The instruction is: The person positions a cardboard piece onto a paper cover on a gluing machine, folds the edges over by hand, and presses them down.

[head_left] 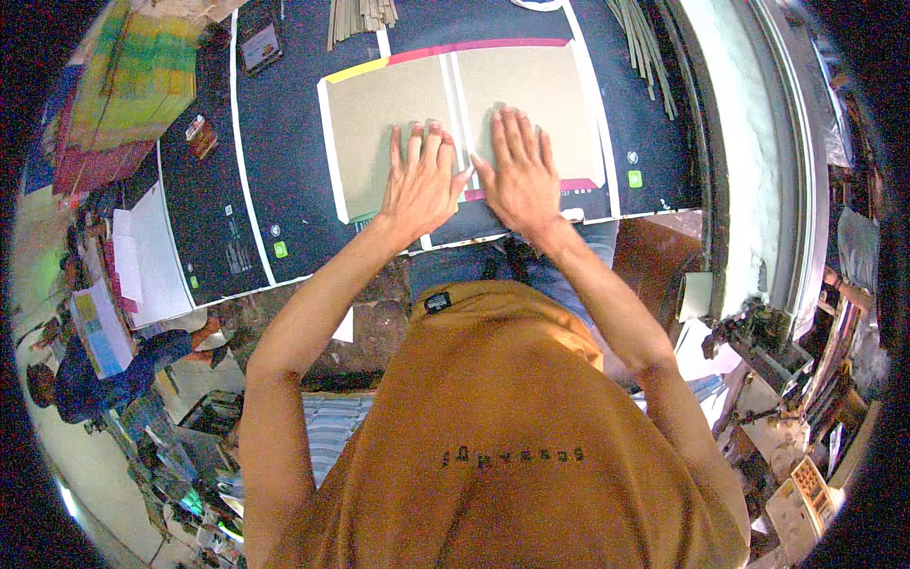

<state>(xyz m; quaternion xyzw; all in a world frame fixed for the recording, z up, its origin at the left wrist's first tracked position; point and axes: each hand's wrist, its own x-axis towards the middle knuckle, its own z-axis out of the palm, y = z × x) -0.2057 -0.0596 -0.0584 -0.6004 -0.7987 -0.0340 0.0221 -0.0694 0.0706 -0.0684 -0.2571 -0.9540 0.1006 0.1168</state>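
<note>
- Boards [368,128]: two flat, stiff-looking, matte grey-tan rectangles, side by side on the dark table [299,142], close to its near edge.
- A pale strip [453,83] runs between them; narrow margins border them, white at the sides, with a yellow band [355,72] and a magenta band [483,45] along the far edge.
- The left hand [420,185] lies palm down, fingers straight and grasping nothing, over the near part of one board.
- The right hand [520,180] lies likewise on the other, fingers extended, unclenched; both thumbs point toward the strip.
- Thin, straight tan slats [362,19] lie beyond the far edge.
</note>
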